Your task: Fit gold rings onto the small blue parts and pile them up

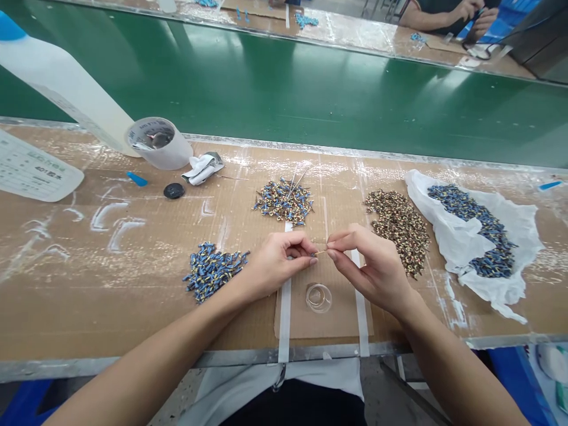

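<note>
My left hand [279,260] is closed in a pinch on a tiny blue part at its fingertips. My right hand [370,263] is pinched too, holding a thin pin whose tip meets that blue part. Both hands hover over a taped cardboard pad [337,322] with a small clear dish [318,297] just below them. A heap of blue parts [213,269] lies left of my left hand. Another blue heap with thin pins [284,200] sits behind the hands. A pile of small brown-gold rings [399,228] lies right of my right hand.
A white plastic bag [465,239] with more blue parts lies at the right. A tape roll [160,142], a white bottle [57,83], a crumpled white wrapper [203,167], a black cap [174,190] and a printed card [31,168] stand at the left. A green conveyor belt [288,89] runs behind; another person's hands [470,15] work beyond it.
</note>
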Demonstrator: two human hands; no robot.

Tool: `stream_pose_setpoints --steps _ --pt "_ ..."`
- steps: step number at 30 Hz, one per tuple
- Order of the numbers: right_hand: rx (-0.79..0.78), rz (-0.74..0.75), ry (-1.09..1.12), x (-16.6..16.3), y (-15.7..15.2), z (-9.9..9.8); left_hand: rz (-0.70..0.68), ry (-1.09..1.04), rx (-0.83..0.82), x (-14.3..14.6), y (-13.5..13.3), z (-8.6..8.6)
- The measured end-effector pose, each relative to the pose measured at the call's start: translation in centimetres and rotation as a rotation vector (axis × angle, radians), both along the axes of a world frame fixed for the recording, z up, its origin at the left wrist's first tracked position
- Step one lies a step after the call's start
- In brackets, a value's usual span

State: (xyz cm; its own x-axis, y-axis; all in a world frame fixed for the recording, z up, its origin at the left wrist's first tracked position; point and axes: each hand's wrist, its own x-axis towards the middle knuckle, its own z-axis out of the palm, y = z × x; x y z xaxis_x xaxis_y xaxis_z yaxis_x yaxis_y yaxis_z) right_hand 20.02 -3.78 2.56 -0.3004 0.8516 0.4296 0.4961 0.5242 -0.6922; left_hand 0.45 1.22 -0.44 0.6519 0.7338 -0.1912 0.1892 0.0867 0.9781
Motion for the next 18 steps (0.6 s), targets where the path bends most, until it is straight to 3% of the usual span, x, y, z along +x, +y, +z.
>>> stream_pose_setpoints --steps 9,18 --pt "-0.158 -0.012 0.259 1.6 0.0 1.1 0.008 0.010 0.017 0.0 0.1 0.2" --pt "-0.491 0.453 0.068 1.5 0.0 2.1 -0.014 -0.005 0.004 -0.2 0.3 0.4"
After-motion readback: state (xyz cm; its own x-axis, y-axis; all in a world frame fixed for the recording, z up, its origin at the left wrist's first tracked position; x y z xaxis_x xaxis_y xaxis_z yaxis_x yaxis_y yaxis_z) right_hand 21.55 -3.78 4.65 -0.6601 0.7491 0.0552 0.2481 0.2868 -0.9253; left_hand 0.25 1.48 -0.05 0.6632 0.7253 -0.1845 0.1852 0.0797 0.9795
